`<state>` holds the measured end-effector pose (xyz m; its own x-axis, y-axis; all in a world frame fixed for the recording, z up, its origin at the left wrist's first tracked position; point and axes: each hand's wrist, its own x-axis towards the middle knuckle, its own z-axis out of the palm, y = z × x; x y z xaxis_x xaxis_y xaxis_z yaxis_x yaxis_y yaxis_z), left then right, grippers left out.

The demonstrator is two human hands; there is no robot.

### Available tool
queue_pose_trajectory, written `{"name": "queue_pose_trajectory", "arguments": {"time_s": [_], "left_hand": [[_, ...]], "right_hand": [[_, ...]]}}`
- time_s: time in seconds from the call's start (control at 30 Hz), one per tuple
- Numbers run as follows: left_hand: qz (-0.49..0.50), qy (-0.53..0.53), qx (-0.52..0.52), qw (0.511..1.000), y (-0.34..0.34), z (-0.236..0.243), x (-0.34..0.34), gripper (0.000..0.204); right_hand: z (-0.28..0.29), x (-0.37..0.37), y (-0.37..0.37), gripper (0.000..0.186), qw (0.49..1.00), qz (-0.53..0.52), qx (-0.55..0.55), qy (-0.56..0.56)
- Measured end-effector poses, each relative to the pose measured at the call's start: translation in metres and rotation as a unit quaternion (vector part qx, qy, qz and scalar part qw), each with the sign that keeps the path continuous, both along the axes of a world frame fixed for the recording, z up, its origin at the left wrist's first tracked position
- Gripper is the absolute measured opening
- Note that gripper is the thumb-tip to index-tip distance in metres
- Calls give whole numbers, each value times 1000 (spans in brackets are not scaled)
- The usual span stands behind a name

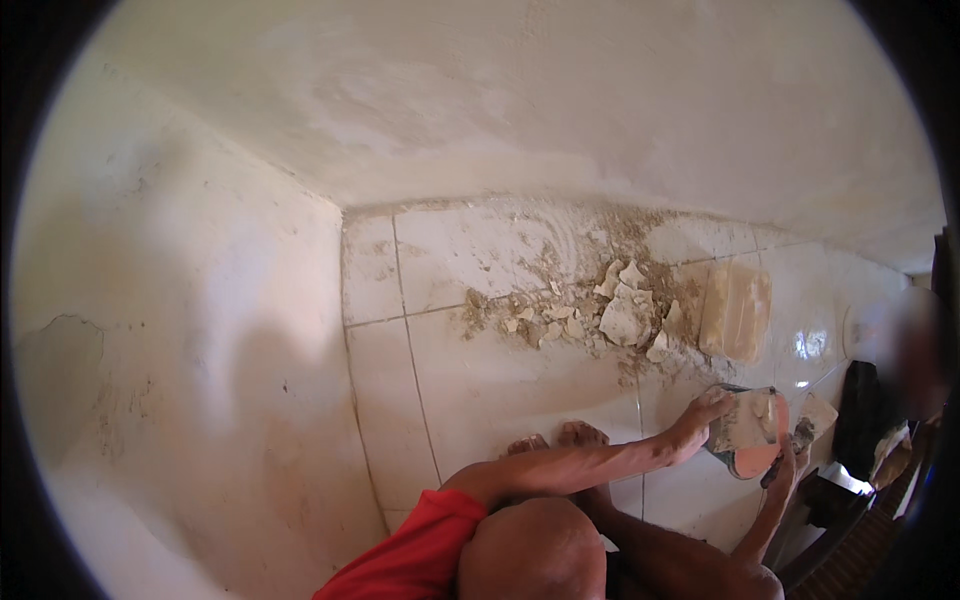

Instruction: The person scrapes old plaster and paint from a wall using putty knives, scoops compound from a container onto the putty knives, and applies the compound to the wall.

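My left hand [694, 426] has its fingers closed on the left edge of a flat, grey-white plate [745, 418] smeared with plaster. Under the plate is a dark-rimmed, shallow tub [755, 461] with a pinkish-orange inside; whether my left fingers also grip its rim I cannot tell. My right hand [788, 462] is closed round a dark handle at the tub's right side. A putty knife [818, 412] with a pale, coated blade extends from that hand.
Broken plaster flakes [628, 315] and brown dust lie on the white floor tiles [500, 372] along the wall. Beyond the tub stands a beige rectangular block or container [736, 312]. A dark bundle [858, 415] lies at right. A bare wall [200, 350] rises at left; my feet [583, 434] are near.
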<state>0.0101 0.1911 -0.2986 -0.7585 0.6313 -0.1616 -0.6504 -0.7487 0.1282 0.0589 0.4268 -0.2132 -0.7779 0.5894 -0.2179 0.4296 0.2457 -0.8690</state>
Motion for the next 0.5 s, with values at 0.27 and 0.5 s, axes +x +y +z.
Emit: {"name": "queue_pose_trajectory", "arguments": {"time_s": [0.27,0.5], "left_hand": [[76,-36,-75,994,-94,-6,-9,53],[281,-80,-253,922,-215,13,-28,53]], "right_hand": [[4,-1,74,24,994,-18,105,37],[63,-72,-97,18,985,62,-109,119]]}}
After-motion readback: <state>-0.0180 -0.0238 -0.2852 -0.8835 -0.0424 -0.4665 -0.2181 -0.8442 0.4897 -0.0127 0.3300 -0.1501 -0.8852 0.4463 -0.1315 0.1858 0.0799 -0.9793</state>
